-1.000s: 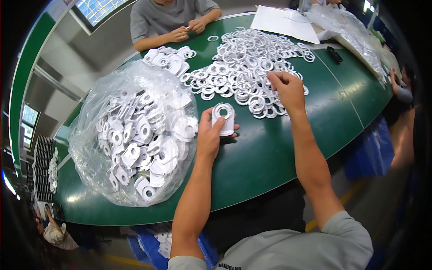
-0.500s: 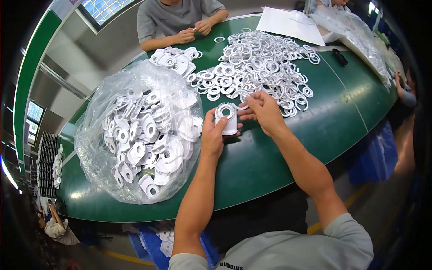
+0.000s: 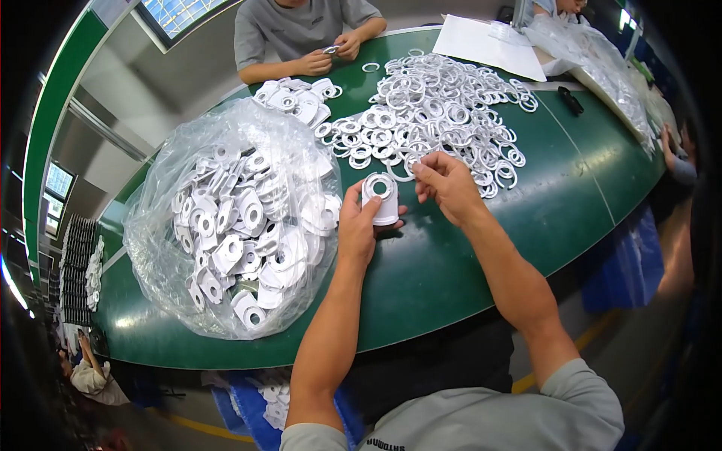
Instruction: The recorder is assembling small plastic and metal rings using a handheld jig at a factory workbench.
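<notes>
My left hand [image 3: 359, 225] is wrapped round a white plastic plate [image 3: 386, 213] with a round hole near its top, the thumb lying on its face. Just to the right, my right hand [image 3: 451, 189] pinches a thin white ring [image 3: 401, 175] between thumb and fingertips. That ring hangs close to the plate's upper right edge, apart from it, at the near edge of a heap of white rings [image 3: 444, 105]. Left of my left hand, a clear plastic bag [image 3: 162, 263] holds many similar white plates [image 3: 226, 255].
The green table [image 3: 421, 278] curves along its near edge. A co-worker [image 3: 289, 37] opposite handles a small part beside a smaller pile of white plates [image 3: 297, 101]. At the far right lie a white sheet [image 3: 485, 49], a black object [image 3: 570, 100] and plastic film [image 3: 594, 60].
My right hand has drawn slightly right, away from the plate, and the ring has moved up off the plate's edge. My left hand keeps its hold on the plate.
</notes>
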`<state>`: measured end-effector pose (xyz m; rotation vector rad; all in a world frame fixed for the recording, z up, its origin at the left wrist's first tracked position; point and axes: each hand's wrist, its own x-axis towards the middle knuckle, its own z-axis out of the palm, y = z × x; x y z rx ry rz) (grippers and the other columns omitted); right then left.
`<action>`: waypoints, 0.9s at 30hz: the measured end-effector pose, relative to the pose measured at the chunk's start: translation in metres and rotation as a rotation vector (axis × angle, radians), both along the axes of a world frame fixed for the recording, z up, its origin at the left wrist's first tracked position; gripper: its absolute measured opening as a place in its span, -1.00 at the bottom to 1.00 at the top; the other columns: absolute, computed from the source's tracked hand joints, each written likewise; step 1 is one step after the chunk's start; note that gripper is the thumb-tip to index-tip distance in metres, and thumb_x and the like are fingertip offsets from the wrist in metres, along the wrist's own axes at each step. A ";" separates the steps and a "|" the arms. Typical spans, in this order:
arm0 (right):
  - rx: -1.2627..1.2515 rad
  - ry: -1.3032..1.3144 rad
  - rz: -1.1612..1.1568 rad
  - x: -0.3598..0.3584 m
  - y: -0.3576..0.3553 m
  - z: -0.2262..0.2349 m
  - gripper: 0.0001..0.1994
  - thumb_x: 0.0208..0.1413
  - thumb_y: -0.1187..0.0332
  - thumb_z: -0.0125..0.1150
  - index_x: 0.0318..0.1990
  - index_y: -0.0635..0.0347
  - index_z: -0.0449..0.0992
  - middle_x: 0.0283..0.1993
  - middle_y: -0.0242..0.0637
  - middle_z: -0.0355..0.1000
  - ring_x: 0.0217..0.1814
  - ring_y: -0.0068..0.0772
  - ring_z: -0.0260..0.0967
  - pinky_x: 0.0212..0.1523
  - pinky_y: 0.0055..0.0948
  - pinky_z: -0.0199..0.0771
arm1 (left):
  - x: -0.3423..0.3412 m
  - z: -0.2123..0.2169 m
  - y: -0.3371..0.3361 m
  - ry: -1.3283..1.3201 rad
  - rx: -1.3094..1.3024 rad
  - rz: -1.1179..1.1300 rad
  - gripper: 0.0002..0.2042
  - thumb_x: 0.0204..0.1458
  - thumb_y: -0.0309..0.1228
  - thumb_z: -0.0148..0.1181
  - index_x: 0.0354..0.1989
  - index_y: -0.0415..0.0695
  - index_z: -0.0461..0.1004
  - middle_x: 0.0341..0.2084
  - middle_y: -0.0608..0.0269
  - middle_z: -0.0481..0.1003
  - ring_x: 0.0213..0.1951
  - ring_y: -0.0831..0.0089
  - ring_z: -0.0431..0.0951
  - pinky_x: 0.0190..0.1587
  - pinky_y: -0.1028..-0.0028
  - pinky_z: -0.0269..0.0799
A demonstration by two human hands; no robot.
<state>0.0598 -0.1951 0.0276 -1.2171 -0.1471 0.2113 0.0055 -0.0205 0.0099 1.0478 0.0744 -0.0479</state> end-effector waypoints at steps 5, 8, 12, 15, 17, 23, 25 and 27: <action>-0.067 0.012 0.103 -0.001 0.001 -0.004 -0.86 0.10 0.43 0.24 -0.29 0.31 0.43 -0.46 -0.28 0.45 -0.47 -0.52 0.44 -0.49 -0.57 0.46 | -0.003 0.004 -0.001 -0.011 -0.050 0.026 -0.67 0.19 -0.41 0.05 0.06 -0.22 0.18 -0.19 0.04 0.48 -0.31 0.24 0.62 -0.42 0.39 0.63; -0.173 0.008 0.276 -0.003 0.001 -0.002 -0.85 0.11 0.40 0.23 -0.30 0.32 0.44 -0.42 -0.21 0.50 -0.46 -0.49 0.47 -0.48 -0.55 0.49 | 0.002 -0.007 -0.002 -0.090 0.086 0.084 -0.70 0.17 -0.41 0.10 0.00 -0.23 0.21 -0.24 0.06 0.50 -0.32 0.30 0.62 -0.46 0.44 0.61; -0.347 0.028 0.331 -0.004 -0.001 0.008 -0.83 0.13 0.36 0.23 -0.29 0.31 0.47 -0.43 -0.28 0.49 -0.48 -0.55 0.45 -0.51 -0.59 0.45 | 0.002 -0.010 0.000 -0.076 0.129 0.075 -0.72 0.16 -0.41 0.12 -0.05 -0.23 0.23 -0.27 0.07 0.51 -0.32 0.35 0.62 -0.51 0.49 0.59; -0.459 -0.079 0.204 -0.001 -0.006 0.008 -0.82 0.12 0.34 0.25 -0.32 0.31 0.54 -0.50 -0.36 0.45 -0.54 -0.60 0.39 -0.57 -0.61 0.43 | 0.000 -0.005 -0.002 -0.030 0.166 -0.013 -0.68 0.16 -0.41 0.12 0.02 -0.21 0.22 -0.22 0.08 0.52 -0.29 0.32 0.62 -0.50 0.49 0.58; -0.410 -0.063 0.174 -0.002 -0.006 0.011 -0.84 0.11 0.37 0.26 -0.31 0.32 0.53 -0.49 -0.35 0.45 -0.55 -0.60 0.39 -0.56 -0.61 0.44 | -0.001 -0.005 -0.002 -0.066 0.150 -0.014 -0.68 0.20 -0.31 0.09 0.00 -0.22 0.22 -0.24 0.06 0.51 -0.34 0.34 0.63 -0.49 0.47 0.60; -0.315 -0.014 0.151 -0.006 -0.001 0.015 -0.83 0.10 0.43 0.26 -0.23 0.37 0.49 -0.44 -0.30 0.47 -0.52 -0.55 0.43 -0.54 -0.59 0.49 | 0.001 -0.007 0.003 -0.050 -0.059 -0.094 -0.49 0.26 0.03 -0.18 0.06 -0.23 0.25 -0.20 0.05 0.50 -0.30 0.27 0.62 -0.38 0.36 0.63; -0.314 0.003 0.175 -0.007 0.003 0.013 -0.82 0.11 0.44 0.25 -0.22 0.39 0.47 -0.43 -0.27 0.48 -0.52 -0.52 0.46 -0.55 -0.59 0.49 | 0.002 -0.009 0.003 -0.049 -0.057 -0.080 -0.49 0.26 0.02 -0.20 0.06 -0.23 0.26 -0.19 0.05 0.50 -0.29 0.28 0.61 -0.39 0.37 0.63; -0.318 0.002 0.179 -0.005 0.005 0.006 -0.82 0.12 0.43 0.23 -0.23 0.39 0.46 -0.42 -0.22 0.49 -0.52 -0.47 0.50 -0.56 -0.59 0.49 | 0.003 -0.011 0.003 -0.048 -0.058 -0.068 -0.50 0.27 0.02 -0.22 0.05 -0.23 0.28 -0.19 0.06 0.50 -0.28 0.30 0.60 -0.39 0.37 0.63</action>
